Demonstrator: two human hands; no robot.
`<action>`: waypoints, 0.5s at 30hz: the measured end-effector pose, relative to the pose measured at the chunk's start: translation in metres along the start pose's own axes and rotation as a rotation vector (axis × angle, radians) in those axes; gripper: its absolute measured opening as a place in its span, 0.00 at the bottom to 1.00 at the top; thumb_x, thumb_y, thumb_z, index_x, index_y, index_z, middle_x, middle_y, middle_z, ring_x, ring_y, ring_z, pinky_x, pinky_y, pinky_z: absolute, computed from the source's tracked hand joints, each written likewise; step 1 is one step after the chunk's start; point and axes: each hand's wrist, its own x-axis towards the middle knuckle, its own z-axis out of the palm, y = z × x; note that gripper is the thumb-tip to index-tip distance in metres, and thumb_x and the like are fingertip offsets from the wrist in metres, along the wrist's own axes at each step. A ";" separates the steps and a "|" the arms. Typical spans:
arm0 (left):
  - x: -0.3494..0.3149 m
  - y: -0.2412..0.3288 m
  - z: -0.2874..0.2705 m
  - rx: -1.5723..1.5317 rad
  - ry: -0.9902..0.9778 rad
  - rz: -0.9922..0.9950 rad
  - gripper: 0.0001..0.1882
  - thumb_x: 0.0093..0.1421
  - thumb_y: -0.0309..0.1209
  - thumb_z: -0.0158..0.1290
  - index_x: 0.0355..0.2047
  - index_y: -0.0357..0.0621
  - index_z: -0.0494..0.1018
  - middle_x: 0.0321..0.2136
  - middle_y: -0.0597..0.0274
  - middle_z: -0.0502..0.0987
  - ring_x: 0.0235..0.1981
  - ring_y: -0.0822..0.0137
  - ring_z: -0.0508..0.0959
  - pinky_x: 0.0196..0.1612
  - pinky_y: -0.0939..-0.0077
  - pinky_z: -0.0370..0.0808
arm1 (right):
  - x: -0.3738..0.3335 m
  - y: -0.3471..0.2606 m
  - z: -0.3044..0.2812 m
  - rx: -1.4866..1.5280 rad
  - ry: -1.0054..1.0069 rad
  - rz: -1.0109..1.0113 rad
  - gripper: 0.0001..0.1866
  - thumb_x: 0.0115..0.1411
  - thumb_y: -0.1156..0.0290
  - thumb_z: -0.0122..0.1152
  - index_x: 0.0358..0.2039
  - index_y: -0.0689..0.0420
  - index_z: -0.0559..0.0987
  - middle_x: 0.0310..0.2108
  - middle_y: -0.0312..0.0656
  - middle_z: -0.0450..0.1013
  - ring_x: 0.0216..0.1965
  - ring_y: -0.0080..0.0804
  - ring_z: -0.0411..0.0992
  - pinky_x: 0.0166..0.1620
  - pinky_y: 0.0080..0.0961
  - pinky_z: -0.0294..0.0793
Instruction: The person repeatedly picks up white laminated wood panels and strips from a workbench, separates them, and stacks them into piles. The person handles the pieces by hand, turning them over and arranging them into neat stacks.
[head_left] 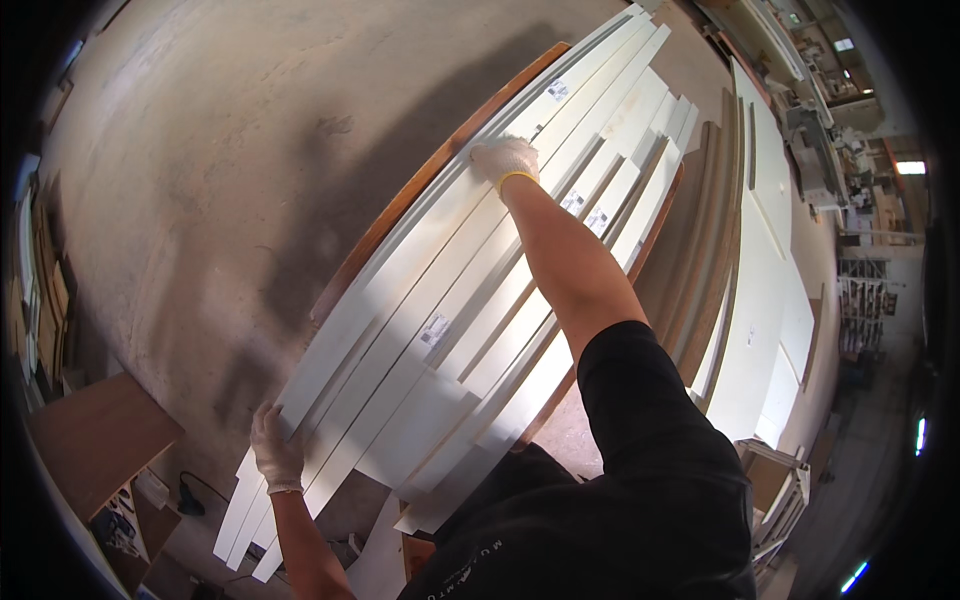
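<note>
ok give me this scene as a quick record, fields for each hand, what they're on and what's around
left hand: gloved, gripping near end of the leftmost white board
right hand: gloved, pressed flat farther along the same board
stack: long white boards lying side by side on a brown panel
floor: bare concrete
right side: more white panels

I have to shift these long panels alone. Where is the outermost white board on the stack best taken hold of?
Judging by its pose, grip the outermost white board along its free left edge, hands spread wide, as the left hand and right hand are. It is long, thin and likely floppy, and neighbouring white boards block its other side.
</note>
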 end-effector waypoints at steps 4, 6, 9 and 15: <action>0.008 0.009 -0.001 -0.005 0.046 0.067 0.34 0.46 0.23 0.70 0.55 0.44 0.72 0.62 0.47 0.73 0.65 0.38 0.72 0.67 0.46 0.70 | -0.009 0.006 -0.020 0.047 0.020 0.028 0.41 0.59 0.50 0.67 0.66 0.65 0.74 0.65 0.54 0.73 0.63 0.46 0.76 0.66 0.33 0.76; 0.006 0.015 -0.001 -0.031 0.073 0.112 0.34 0.46 0.24 0.70 0.56 0.43 0.72 0.64 0.45 0.72 0.67 0.36 0.70 0.71 0.42 0.67 | -0.012 0.012 -0.023 -0.085 0.154 0.026 0.36 0.61 0.50 0.67 0.63 0.62 0.77 0.63 0.51 0.75 0.64 0.42 0.76 0.64 0.33 0.77; -0.007 0.025 0.002 0.044 0.031 0.169 0.36 0.46 0.26 0.71 0.57 0.43 0.71 0.66 0.43 0.70 0.69 0.33 0.68 0.74 0.35 0.60 | -0.014 0.022 -0.014 -0.277 0.194 -0.018 0.36 0.62 0.47 0.65 0.64 0.59 0.78 0.63 0.48 0.75 0.64 0.40 0.75 0.64 0.31 0.76; -0.013 0.029 -0.003 0.022 0.146 0.149 0.52 0.49 0.30 0.72 0.72 0.45 0.58 0.69 0.41 0.67 0.71 0.33 0.65 0.75 0.31 0.58 | -0.002 0.045 0.013 -0.434 0.099 -0.159 0.35 0.68 0.46 0.50 0.69 0.53 0.75 0.71 0.47 0.67 0.76 0.38 0.58 0.76 0.35 0.55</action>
